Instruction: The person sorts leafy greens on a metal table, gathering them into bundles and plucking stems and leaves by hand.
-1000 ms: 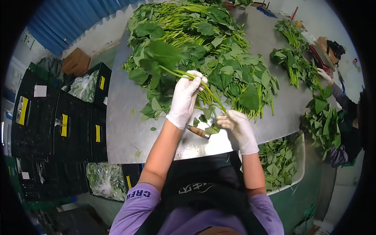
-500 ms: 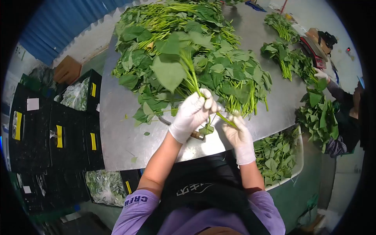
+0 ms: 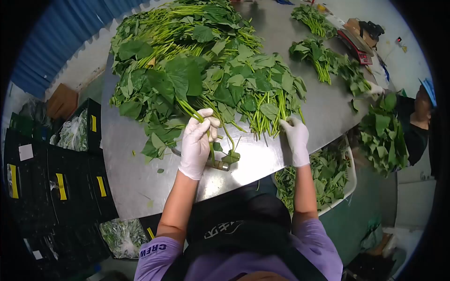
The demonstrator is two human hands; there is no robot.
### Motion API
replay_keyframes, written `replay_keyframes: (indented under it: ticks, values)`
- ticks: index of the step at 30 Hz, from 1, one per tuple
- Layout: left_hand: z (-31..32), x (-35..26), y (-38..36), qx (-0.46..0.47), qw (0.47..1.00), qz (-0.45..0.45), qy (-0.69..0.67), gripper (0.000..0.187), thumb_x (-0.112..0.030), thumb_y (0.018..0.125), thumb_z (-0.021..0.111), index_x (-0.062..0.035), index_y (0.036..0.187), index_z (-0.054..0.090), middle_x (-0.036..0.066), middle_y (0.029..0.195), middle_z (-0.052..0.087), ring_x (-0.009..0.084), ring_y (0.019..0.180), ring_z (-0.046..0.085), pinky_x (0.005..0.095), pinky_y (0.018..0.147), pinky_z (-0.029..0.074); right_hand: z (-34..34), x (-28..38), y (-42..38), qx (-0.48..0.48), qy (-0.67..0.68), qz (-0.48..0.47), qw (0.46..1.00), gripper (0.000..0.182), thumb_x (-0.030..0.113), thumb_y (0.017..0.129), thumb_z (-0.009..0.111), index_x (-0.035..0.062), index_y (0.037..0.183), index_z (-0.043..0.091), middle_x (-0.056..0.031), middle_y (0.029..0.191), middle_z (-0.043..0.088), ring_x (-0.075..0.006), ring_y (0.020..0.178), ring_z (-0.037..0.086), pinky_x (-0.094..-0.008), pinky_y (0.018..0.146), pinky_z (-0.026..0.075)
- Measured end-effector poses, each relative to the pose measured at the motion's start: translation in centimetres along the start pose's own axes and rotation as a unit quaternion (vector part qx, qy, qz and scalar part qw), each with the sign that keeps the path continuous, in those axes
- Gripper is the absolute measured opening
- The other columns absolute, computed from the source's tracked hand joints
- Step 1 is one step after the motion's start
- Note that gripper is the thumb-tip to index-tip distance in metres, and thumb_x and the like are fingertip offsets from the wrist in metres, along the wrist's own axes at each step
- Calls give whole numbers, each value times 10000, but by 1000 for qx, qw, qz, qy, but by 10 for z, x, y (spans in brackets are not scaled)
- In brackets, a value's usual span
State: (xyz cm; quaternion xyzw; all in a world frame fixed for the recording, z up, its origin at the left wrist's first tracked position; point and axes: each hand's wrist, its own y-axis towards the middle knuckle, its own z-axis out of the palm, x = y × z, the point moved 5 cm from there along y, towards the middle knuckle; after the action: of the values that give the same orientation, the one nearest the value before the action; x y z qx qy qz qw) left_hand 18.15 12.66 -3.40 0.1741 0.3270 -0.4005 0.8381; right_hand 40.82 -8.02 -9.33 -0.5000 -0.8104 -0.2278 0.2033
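Note:
White-gloved, my left hand (image 3: 196, 143) is closed round the stems of a small leafy bunch (image 3: 180, 82), whose broad leaves point away over the pile. A loose stem with a small leaf (image 3: 231, 157) hangs by its fingers. Just below lies a tool with a wooden handle (image 3: 218, 165), partly hidden by that hand. My right hand (image 3: 296, 139), also gloved, is at the stem ends of a bundle (image 3: 269, 110) on the metal table (image 3: 140, 187). Its thumb and fingertips are a little apart, and nothing shows between them.
A large pile of greens (image 3: 187, 33) covers the table's far left. More bunches (image 3: 318, 61) lie right, near a red scale (image 3: 358, 49). A co-worker (image 3: 415, 126) stands there beside greens. Below the edge is a white basket (image 3: 349, 187); black crates (image 3: 70, 173) stand left.
My right hand has let go of the stem piece and moved right to the bundle's stem ends. My left hand has shifted left with its bunch, now lower over the pile. The view has turned.

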Motion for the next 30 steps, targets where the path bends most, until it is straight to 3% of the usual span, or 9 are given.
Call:
replay_keyframes:
  ticks: [3,6,11,15,17,18,22,27,30]
  values:
    - [7,-13,-7,-18,997,23,74,258,-89,880,506,-2,1123,503,58,708,577,98,569,483,194,539,381,7,18,18,31,-162,-13,986,299,358,747,634,61,721,619,-153,798,649,-321,757,622,-368,702,477]
    - [7,-17,-10,-16,996,8,85,263,-136,897,484,16,1108,527,40,599,556,83,503,450,200,510,370,-6,5,38,75,-42,61,994,267,349,758,578,94,791,651,-174,819,646,-335,798,617,-402,720,468]
    - [5,-3,-10,-26,994,-21,104,249,-163,943,428,17,1023,581,38,612,574,83,513,454,202,518,370,-58,24,42,-141,327,-13,934,159,122,895,506,-3,868,600,24,662,517,-56,559,492,-205,499,386]
    - [5,5,-8,-22,995,-20,95,257,-180,949,429,19,1035,567,63,709,604,94,603,505,208,586,399,-55,82,12,-132,382,-46,913,164,39,870,535,-8,1026,554,-3,762,572,-63,565,507,-198,511,408]
    - [0,3,-8,-34,995,-19,90,255,-179,949,432,21,1040,559,74,748,610,102,630,521,215,609,415,-17,82,9,-93,268,-124,951,266,69,862,532,13,1122,532,-38,766,606,-83,601,562,-210,540,451]
    - [-5,2,-8,-39,995,-16,92,252,-177,947,434,22,1043,556,80,763,611,107,638,527,218,617,423,10,78,5,86,482,34,871,304,56,859,520,-7,1157,515,-58,814,628,-97,599,578,-206,532,451]
    - [-17,-5,-14,-59,994,-8,89,243,-170,941,448,28,1041,548,92,782,613,117,648,546,223,638,444,40,65,-5,349,609,195,685,189,130,909,510,-12,1000,596,-60,693,622,-69,546,553,-163,472,381]
    - [-26,-5,-15,-76,993,-13,93,231,-155,935,458,33,1032,550,95,778,621,114,634,554,213,620,444,4,101,-22,165,546,86,817,174,85,921,458,-13,1011,568,-51,657,600,-62,473,478,-180,452,382]
    - [-23,-3,-13,-82,993,-36,78,218,-114,925,461,47,1047,541,128,831,633,120,649,554,210,616,456,13,112,-39,167,556,53,812,161,56,908,471,7,1031,564,-33,683,602,-48,470,474,-187,447,416]
